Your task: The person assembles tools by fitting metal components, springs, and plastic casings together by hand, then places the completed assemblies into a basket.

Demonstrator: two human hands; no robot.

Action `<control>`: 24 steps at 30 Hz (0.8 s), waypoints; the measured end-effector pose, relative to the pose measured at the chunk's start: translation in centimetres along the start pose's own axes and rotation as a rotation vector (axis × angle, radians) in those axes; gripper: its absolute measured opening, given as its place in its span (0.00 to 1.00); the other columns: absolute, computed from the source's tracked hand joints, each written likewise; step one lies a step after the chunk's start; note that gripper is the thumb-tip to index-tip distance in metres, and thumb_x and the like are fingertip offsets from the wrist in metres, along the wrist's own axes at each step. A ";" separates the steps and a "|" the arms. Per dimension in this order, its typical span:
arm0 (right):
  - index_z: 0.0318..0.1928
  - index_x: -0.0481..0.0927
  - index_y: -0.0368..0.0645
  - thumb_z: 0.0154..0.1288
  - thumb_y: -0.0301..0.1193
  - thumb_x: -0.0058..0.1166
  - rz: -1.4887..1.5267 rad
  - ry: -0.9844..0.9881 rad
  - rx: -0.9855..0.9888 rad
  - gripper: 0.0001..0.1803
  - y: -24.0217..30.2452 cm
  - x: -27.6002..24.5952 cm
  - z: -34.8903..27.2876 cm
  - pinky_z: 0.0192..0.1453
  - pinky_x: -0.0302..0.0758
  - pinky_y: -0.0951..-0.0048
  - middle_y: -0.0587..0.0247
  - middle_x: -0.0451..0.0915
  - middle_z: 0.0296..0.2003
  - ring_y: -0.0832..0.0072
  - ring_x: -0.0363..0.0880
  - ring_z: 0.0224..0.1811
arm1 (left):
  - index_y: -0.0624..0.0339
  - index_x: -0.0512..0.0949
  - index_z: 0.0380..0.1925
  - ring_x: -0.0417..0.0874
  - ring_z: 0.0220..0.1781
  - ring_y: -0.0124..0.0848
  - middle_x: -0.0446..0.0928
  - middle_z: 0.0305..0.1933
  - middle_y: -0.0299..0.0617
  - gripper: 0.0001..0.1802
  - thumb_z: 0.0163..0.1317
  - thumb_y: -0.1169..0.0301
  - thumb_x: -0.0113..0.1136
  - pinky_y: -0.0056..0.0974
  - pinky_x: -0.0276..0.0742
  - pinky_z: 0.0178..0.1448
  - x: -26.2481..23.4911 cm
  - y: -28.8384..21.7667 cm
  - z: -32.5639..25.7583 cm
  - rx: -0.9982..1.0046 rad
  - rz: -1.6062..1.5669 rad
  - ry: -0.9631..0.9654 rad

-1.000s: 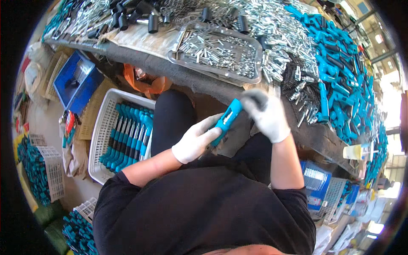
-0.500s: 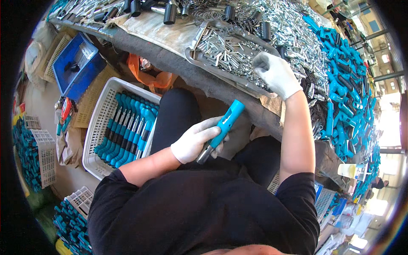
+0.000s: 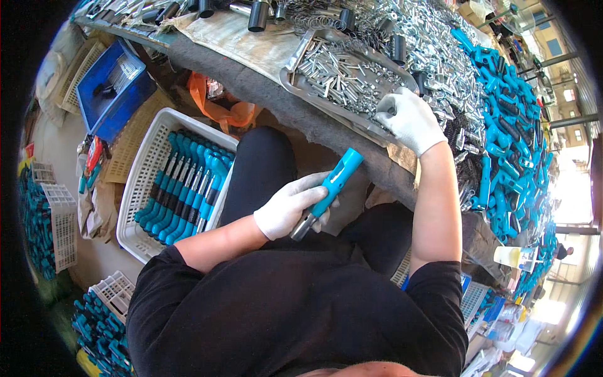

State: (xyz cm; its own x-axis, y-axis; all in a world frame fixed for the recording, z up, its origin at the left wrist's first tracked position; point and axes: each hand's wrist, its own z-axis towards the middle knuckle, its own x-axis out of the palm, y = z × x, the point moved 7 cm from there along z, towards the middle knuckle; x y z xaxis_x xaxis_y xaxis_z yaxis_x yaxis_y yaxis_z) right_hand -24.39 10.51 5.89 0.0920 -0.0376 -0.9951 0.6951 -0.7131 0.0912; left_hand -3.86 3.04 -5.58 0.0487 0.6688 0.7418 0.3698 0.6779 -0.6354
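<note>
My left hand [image 3: 282, 210], in a white glove, is wrapped round a teal tube [image 3: 339, 178] with a long slot in its side and a bare metal end below. The tube slants up and to the right above my lap. Over the near right corner of a shallow metal tray [image 3: 300, 95], my gloved right hand [image 3: 416, 124] has its thumb and fingers curled together. Whatever may be between those fingertips is too small to make out. Short silver pins [image 3: 334, 74] and smaller metal bits lie in the tray beside that hand.
A white basket [image 3: 139, 182] holds a row of teal-and-black handles at my left. Behind it stands a blue bin [image 3: 112, 94]. Loose silver parts [image 3: 433, 56] and teal castings [image 3: 502, 138] heap the bench at right. An orange bag [image 3: 220, 112] hangs below the bench edge [image 3: 245, 91].
My right hand has shifted slightly down toward the tray's near corner, its fingers curled closer together. My left hand holds the teal tube almost unmoved.
</note>
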 end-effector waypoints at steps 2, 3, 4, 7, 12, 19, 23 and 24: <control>0.34 0.84 0.46 0.55 0.34 0.59 -0.015 -0.006 -0.001 0.08 0.3 -0.1 0.0 0.48 0.74 0.60 0.53 0.78 0.34 0.56 0.79 0.40 | 0.66 0.56 0.68 0.79 0.32 0.26 0.74 0.41 0.41 0.30 0.70 0.63 0.48 0.31 0.79 0.35 0.1 -0.2 0.0 0.005 0.004 0.009; 0.34 0.84 0.46 0.55 0.34 0.59 -0.029 -0.011 -0.002 0.08 0.5 0.0 0.1 0.48 0.74 0.60 0.53 0.78 0.34 0.56 0.79 0.40 | 0.66 0.56 0.68 0.79 0.32 0.26 0.74 0.41 0.41 0.30 0.70 0.63 0.48 0.31 0.79 0.35 0.2 -0.1 -0.1 0.003 0.007 0.010; 0.34 0.84 0.46 0.55 0.34 0.59 -0.027 -0.014 0.001 0.08 0.8 0.0 0.2 0.48 0.74 0.60 0.53 0.78 0.34 0.56 0.79 0.40 | 0.66 0.55 0.68 0.79 0.32 0.27 0.74 0.41 0.42 0.31 0.69 0.64 0.47 0.32 0.79 0.35 0.2 -0.1 0.0 0.007 0.015 0.003; 0.34 0.83 0.45 0.56 0.34 0.58 -0.039 0.028 -0.016 0.08 1.3 0.4 0.4 0.48 0.74 0.59 0.53 0.78 0.35 0.56 0.79 0.41 | 0.67 0.54 0.68 0.79 0.33 0.29 0.73 0.41 0.43 0.32 0.69 0.64 0.47 0.33 0.79 0.34 0.3 -0.2 -0.1 0.010 0.023 -0.014; 0.34 0.82 0.41 0.56 0.33 0.57 0.046 0.141 -0.001 0.09 1.3 0.5 0.9 0.49 0.75 0.62 0.52 0.79 0.36 0.57 0.79 0.42 | 0.67 0.54 0.68 0.79 0.32 0.30 0.73 0.42 0.45 0.32 0.68 0.63 0.46 0.33 0.79 0.34 0.6 -0.2 -0.6 0.011 0.045 -0.029; 0.35 0.82 0.38 0.57 0.34 0.54 0.171 -0.112 0.023 0.12 -1.4 0.0 -0.1 0.49 0.75 0.62 0.49 0.82 0.35 0.57 0.80 0.42 | 0.66 0.54 0.69 0.78 0.32 0.30 0.73 0.42 0.44 0.32 0.68 0.64 0.46 0.34 0.79 0.34 0.7 0.0 -0.8 0.036 0.024 -0.020; 0.37 0.82 0.38 0.59 0.33 0.53 0.338 -0.191 0.058 0.11 -3.4 -0.8 -1.2 0.49 0.75 0.62 0.49 0.82 0.34 0.55 0.81 0.41 | 0.66 0.54 0.69 0.78 0.33 0.30 0.73 0.42 0.44 0.32 0.69 0.64 0.45 0.34 0.79 0.34 0.8 0.3 -0.8 0.046 0.027 -0.014; 0.37 0.82 0.38 0.59 0.33 0.53 0.336 -0.194 0.061 0.11 -4.1 -0.5 -1.3 0.49 0.75 0.62 0.49 0.82 0.34 0.55 0.81 0.41 | 0.65 0.54 0.69 0.78 0.33 0.30 0.73 0.42 0.44 0.32 0.69 0.64 0.45 0.34 0.79 0.34 0.9 0.4 -0.8 0.040 0.031 -0.015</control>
State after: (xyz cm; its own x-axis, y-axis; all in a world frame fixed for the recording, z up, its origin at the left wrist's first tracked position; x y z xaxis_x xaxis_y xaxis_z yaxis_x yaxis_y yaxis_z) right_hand -26.35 14.42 6.03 0.1671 -0.4035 -0.8996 0.6048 -0.6786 0.4167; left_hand -2.97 3.64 -4.98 0.0458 0.6938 0.7187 0.3307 0.6683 -0.6663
